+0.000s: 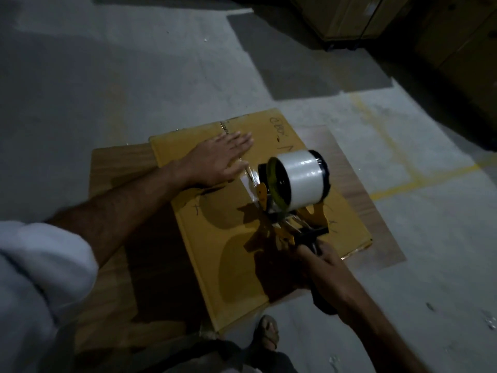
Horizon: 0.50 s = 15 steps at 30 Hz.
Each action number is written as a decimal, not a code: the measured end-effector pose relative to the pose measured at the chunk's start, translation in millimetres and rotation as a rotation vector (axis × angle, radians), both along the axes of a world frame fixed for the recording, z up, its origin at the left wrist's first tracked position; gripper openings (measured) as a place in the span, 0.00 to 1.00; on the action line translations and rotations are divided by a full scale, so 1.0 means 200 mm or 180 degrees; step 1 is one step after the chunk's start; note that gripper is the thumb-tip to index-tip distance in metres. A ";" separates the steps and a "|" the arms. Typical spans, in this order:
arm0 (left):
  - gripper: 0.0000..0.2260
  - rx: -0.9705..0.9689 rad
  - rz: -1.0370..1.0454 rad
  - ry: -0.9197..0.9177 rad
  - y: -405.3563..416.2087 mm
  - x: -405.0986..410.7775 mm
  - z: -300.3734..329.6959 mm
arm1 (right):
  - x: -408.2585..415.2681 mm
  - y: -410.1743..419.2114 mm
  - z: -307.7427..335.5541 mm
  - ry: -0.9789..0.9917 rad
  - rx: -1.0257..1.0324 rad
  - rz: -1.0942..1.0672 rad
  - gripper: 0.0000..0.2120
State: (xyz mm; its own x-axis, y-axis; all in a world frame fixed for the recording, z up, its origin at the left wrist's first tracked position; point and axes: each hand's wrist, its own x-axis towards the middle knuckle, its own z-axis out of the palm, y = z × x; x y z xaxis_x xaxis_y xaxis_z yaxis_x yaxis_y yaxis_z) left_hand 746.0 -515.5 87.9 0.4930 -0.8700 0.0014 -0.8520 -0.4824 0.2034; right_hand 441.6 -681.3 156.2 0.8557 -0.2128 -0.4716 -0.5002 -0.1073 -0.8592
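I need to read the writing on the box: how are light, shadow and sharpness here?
Head view: dim overall; the tape dispenser and right hand throw dark shadows over the box; the white roll shows a small glare streak; the left hand and the writing are softly blurred, unreadable.

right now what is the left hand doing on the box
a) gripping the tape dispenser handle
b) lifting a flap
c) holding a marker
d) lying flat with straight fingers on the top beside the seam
d: the left hand lies flat, fingers straight, on the cardboard box by the seam, while the right hand grips the tape dispenser.
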 end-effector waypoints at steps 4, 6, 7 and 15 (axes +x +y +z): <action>0.33 0.0007 0.0005 0.0072 0.00 0.02 0.00 | -0.17 0.01 -0.09 -0.0104 -0.0429 -0.0422 0.07; 0.33 0.0069 -0.0023 0.0054 0.00 0.03 0.01 | -0.17 0.03 -0.11 -0.0250 -0.0647 -0.0437 0.08; 0.33 0.0089 -0.0025 0.0058 0.00 0.03 0.03 | -0.15 0.03 -0.11 -0.0320 -0.0681 -0.0406 0.09; 0.29 -0.0104 0.0210 0.0146 -0.09 -0.15 0.07 | 0.14 -0.07 -0.13 -0.0517 -0.0641 -0.0066 0.11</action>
